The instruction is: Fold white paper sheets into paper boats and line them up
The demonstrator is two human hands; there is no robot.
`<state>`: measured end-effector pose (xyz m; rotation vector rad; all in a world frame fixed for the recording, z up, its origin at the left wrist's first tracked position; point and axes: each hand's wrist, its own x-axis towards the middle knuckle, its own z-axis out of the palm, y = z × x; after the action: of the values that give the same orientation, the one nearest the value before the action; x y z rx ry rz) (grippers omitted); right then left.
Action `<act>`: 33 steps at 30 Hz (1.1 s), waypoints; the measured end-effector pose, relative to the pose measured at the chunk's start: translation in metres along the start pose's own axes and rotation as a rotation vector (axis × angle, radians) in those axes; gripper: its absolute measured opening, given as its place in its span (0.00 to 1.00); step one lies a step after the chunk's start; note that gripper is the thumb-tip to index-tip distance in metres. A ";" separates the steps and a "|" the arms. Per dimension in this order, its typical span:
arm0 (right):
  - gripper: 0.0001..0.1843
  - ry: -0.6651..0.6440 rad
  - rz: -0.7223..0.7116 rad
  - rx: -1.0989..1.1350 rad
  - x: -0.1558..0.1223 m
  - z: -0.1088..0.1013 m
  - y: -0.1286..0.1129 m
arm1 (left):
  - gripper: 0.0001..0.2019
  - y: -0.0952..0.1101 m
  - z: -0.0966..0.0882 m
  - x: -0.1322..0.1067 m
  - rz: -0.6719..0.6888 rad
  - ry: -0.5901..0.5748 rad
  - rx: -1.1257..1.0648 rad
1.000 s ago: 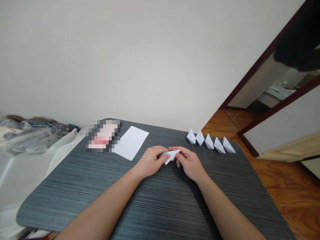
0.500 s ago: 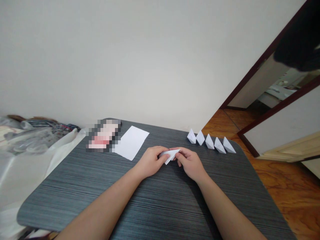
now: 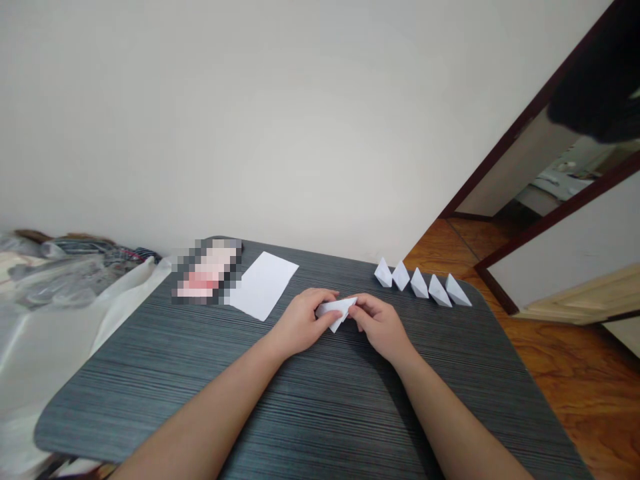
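Note:
Between my two hands is a small piece of folded white paper (image 3: 336, 311), triangular in outline with its point downward. My left hand (image 3: 302, 323) grips its left side, thumb in front and fingers behind. At its right corner, my right hand (image 3: 379, 324) pinches the paper between thumb and fingers. Some fingertips are hidden behind the paper. Several folded white paper boats (image 3: 419, 283) stand in a slanting row beyond my right hand. Flat on the table, past my left hand, lies white paper (image 3: 264, 287).
The dark, wood-grained table (image 3: 320, 413) stands against a pale wall (image 3: 300, 120). A pixelated, blurred-out object (image 3: 207, 270) lies at its back left. Clear plastic and fabric (image 3: 75, 273) are heaped left of the table. Wooden floor (image 3: 575, 380) and a doorway are on the right.
The folded paper has tilted slightly, and its lower point sits a little lower. Both hands keep hold of it, with small finger shifts.

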<state>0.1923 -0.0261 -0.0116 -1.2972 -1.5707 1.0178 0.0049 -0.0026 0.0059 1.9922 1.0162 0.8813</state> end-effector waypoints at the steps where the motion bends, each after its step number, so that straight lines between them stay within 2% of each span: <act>1: 0.08 0.020 -0.008 -0.002 0.000 0.000 0.001 | 0.08 0.000 0.000 0.000 -0.012 0.001 0.000; 5: 0.08 0.088 -0.026 -0.012 -0.001 0.002 0.002 | 0.06 0.000 -0.001 -0.001 -0.078 -0.029 -0.014; 9: 0.10 0.055 0.015 -0.045 -0.003 0.003 0.001 | 0.08 0.000 -0.001 -0.002 -0.135 -0.083 -0.034; 14: 0.09 0.038 0.019 -0.121 -0.005 0.005 -0.002 | 0.11 0.003 -0.001 -0.001 -0.099 -0.193 -0.056; 20: 0.08 0.006 -0.011 -0.156 -0.006 0.004 -0.006 | 0.12 0.001 -0.001 0.000 -0.126 -0.163 -0.049; 26: 0.11 -0.108 0.064 -0.139 -0.007 0.002 -0.008 | 0.11 -0.003 0.000 0.000 -0.182 -0.104 -0.112; 33: 0.12 -0.120 0.087 -0.108 -0.008 0.003 -0.006 | 0.12 0.003 -0.003 0.000 -0.203 -0.196 -0.122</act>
<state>0.1887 -0.0345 -0.0082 -1.4107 -1.6922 1.0946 0.0035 -0.0026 0.0096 1.7975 1.0059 0.6108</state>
